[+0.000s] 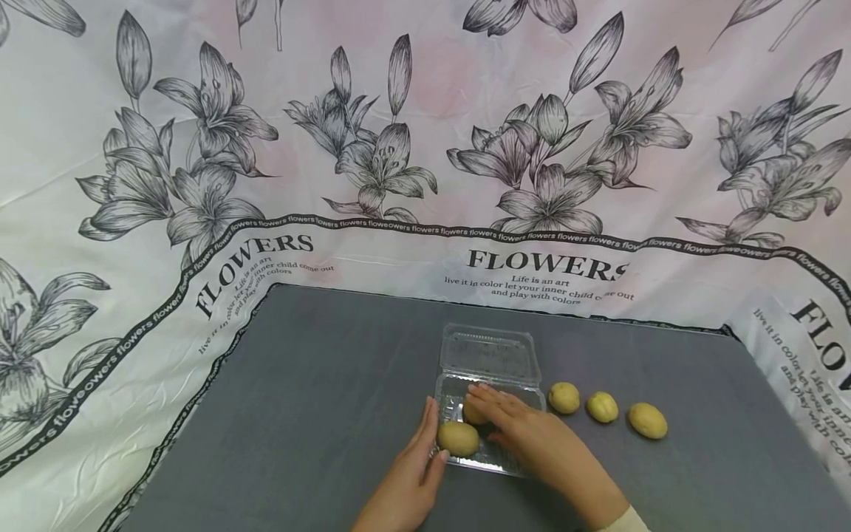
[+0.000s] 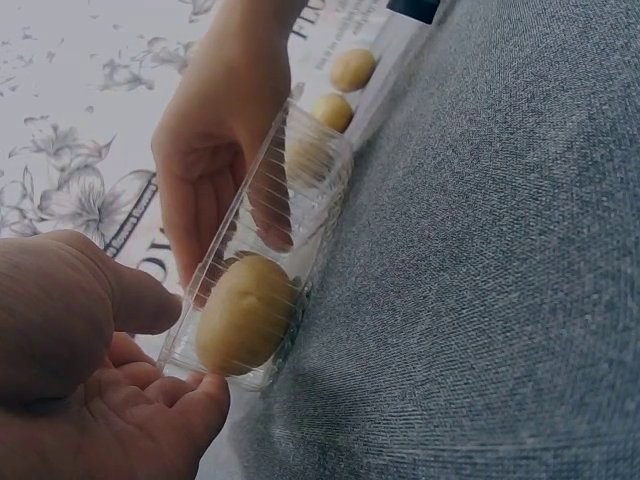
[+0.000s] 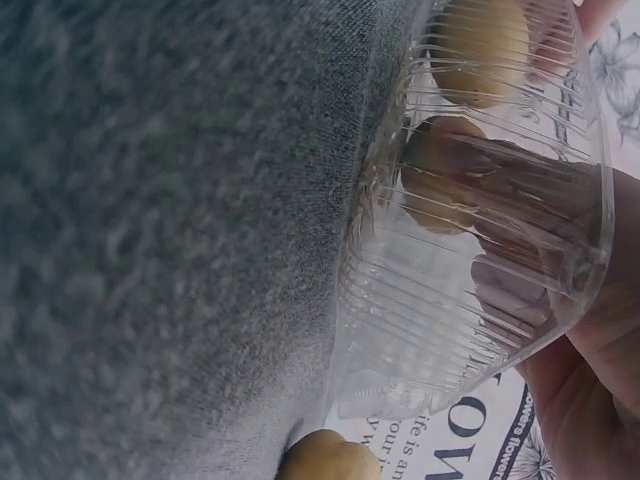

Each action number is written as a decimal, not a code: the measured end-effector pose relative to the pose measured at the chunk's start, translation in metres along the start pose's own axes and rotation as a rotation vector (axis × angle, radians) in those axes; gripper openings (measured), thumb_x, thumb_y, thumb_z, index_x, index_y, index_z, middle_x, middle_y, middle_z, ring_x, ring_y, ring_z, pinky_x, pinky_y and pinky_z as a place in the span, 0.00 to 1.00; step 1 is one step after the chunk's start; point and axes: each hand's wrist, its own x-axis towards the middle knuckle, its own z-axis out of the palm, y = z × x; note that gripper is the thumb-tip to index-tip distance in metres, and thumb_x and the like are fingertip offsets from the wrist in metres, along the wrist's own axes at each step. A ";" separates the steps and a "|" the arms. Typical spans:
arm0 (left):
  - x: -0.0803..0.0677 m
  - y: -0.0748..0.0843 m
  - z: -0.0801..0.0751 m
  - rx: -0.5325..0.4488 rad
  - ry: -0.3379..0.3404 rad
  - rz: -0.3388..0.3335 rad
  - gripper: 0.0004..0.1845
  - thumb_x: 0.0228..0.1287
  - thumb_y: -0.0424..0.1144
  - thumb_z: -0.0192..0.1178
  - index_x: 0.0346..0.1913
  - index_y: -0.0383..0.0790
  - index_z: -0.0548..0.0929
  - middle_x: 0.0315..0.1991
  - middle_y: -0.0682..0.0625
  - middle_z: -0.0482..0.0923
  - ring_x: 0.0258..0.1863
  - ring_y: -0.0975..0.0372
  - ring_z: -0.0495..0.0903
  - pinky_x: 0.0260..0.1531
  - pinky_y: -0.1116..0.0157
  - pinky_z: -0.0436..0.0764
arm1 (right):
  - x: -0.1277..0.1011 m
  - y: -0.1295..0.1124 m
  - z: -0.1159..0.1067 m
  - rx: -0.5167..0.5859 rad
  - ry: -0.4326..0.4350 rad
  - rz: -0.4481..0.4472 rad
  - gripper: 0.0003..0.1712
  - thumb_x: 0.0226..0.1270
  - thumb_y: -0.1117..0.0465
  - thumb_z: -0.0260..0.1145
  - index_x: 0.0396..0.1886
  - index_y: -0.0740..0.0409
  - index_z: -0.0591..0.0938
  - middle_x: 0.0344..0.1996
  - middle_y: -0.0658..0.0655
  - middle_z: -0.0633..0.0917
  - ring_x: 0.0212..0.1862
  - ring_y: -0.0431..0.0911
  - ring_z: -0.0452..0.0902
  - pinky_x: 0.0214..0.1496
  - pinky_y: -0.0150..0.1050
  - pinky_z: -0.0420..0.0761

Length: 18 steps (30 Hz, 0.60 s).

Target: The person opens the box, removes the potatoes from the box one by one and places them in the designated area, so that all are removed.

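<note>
A clear plastic clamshell container point(image 1: 492, 464) stands on the grey table with its lid point(image 1: 488, 355) folded back. My left hand point(image 1: 408, 469) holds its near left corner, fingers along the left side and thumb at the front. One potato point(image 1: 459, 440) lies in that corner; it shows large through the ribbed wall in the left wrist view. My right hand point(image 1: 532, 436) reaches down into the container, its fingers around a second potato point(image 1: 473, 412) behind the first. In the right wrist view, this potato point(image 3: 440, 190) shows through the plastic, partly covered by the fingers.
Right of the container, three more potatoes lie in a row: a near one point(image 1: 564, 397), a middle one point(image 1: 602, 407) and a far one point(image 1: 648, 420). The grey table point(image 1: 319, 384) ends at a flower-printed cloth point(image 1: 385, 258) along the back and sides.
</note>
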 end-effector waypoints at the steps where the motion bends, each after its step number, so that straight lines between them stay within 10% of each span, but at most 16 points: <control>1: 0.000 0.000 0.000 0.000 0.001 0.004 0.38 0.85 0.38 0.51 0.86 0.33 0.44 0.86 0.41 0.37 0.84 0.49 0.44 0.79 0.44 0.49 | 0.000 0.000 0.000 0.000 -0.002 0.000 0.43 0.60 0.61 0.82 0.76 0.52 0.76 0.73 0.55 0.79 0.66 0.53 0.82 0.52 0.46 0.89; 18: -0.001 -0.001 0.001 0.011 0.014 0.028 0.38 0.84 0.37 0.52 0.85 0.31 0.46 0.86 0.39 0.38 0.84 0.48 0.45 0.80 0.54 0.48 | 0.007 -0.002 -0.001 0.042 -0.012 0.019 0.33 0.63 0.61 0.80 0.68 0.51 0.80 0.66 0.56 0.84 0.59 0.52 0.86 0.49 0.46 0.90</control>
